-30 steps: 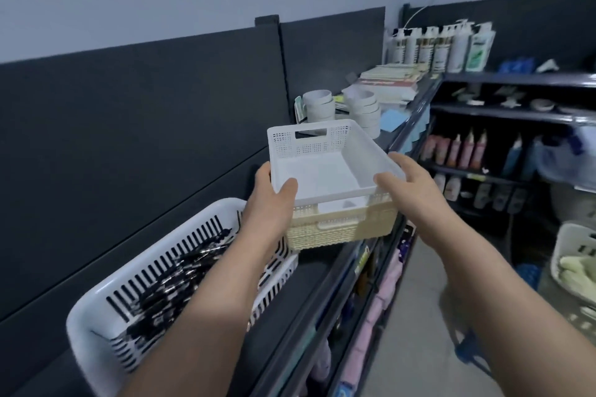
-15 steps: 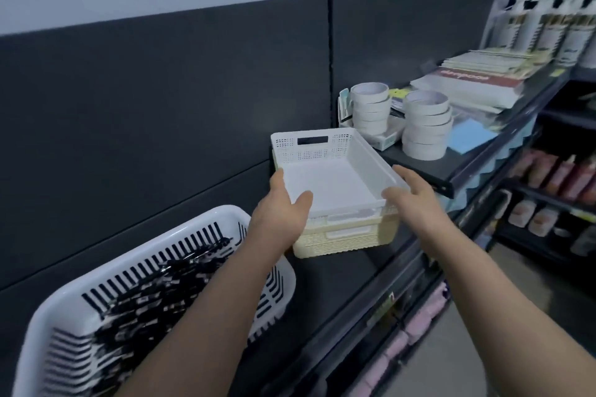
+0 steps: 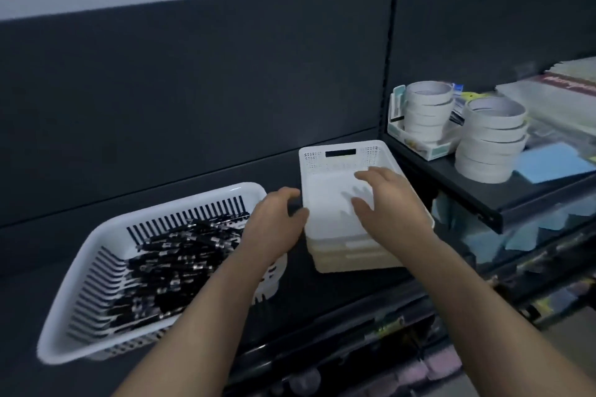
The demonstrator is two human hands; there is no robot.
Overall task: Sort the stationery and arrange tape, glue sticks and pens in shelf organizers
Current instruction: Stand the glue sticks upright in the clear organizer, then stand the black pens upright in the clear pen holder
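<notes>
A white perforated tray (image 3: pixel 342 158) is nested on top of beige trays (image 3: pixel 354 259), and the stack stands on the dark shelf (image 3: pixel 290 293). My left hand (image 3: pixel 274 226) grips the white tray's left rim, thumb on the edge. Spread and relaxed, my right hand (image 3: pixel 390 203) is over the tray's inside near its right rim and holds nothing. Left of the stack, a large white slotted basket (image 3: pixel 96 248) is filled with black pens (image 3: pixel 174 264). Two stacks of white tape rolls (image 3: pixel 427 109) (image 3: pixel 493 138) stand on the higher shelf at right.
The raised right shelf (image 3: pixel 483 200) juts out just beside the trays. It also carries a small box (image 3: pixel 429 148) under the left tape stack, blue paper (image 3: pixel 548 164) and books (image 3: pixel 564 87). A dark back panel (image 3: pixel 193 90) closes the shelf behind. Lower shelves hold blurred goods.
The tray stack came down from mid-air onto the shelf next to the pen basket. My right hand released the right rim and moved over the tray's inside. The view turned left.
</notes>
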